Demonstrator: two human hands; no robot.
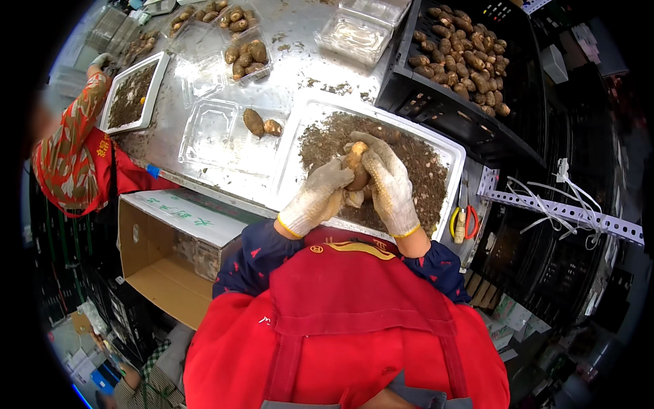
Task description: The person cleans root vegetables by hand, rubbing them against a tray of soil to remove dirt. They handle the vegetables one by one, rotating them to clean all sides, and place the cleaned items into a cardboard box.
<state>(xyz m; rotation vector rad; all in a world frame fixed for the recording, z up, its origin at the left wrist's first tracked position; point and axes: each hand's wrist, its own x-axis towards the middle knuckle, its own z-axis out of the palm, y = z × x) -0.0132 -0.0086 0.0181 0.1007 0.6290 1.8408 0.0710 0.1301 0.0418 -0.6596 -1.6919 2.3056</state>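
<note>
Your camera is worn on your head and looks steeply down, over your red apron (361, 300), onto the metal surface (289, 68) before you. Your left grip (317, 196) and right grip (390, 180) stand quite near, around the middle of the view. The fisheye lens is wide: it reaches a co-worker's sleeve (78, 129) at left and the black crate (422, 102) at upper right, inside a dark curved border

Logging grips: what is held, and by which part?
A brown, oval tuber, held by its sides between the white-gloved left hand and right hand.
</note>
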